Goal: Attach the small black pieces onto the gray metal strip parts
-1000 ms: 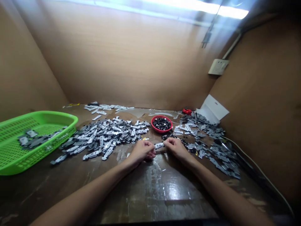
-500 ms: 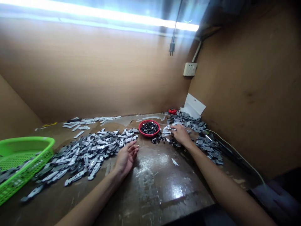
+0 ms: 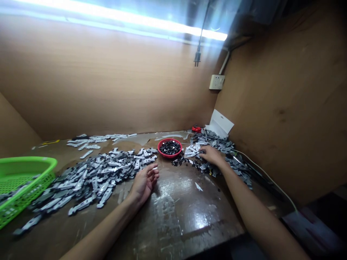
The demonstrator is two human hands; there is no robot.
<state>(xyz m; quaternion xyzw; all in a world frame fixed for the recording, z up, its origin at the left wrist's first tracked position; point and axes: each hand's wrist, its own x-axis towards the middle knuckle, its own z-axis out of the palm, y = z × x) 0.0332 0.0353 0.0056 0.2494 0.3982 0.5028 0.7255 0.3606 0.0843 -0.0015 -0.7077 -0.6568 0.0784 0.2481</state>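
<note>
My left hand [image 3: 144, 183] is held over the near middle of the table, palm turned right, fingers loosely curled and apart. A tiny white spot shows at one fingertip; I cannot tell what it is. Left of it spreads a big heap of grey-and-white flat plastic pieces [image 3: 108, 173]. My right hand [image 3: 213, 156] reaches forward, its fingertips pinched together beside a small pile of white pieces [image 3: 192, 150]; what lies between them is too small to make out. Small black parts [image 3: 177, 161] are scattered nearby. A red bowl [image 3: 170, 156] full of small black parts stands between the hands.
A green basket [image 3: 50, 167] with grey pieces stands at the left. Grey pieces [image 3: 221, 142] pile up at the right, near a white card [image 3: 221, 122] and a pale cable [image 3: 267, 174]. White pieces [image 3: 93, 141] lie along the back. A plug [image 3: 197, 57] hangs above.
My right hand has shifted slightly right and down, off the white pieces it was touching, uncovering more of them. My left hand stays nearly still. The camera view has moved slightly.
</note>
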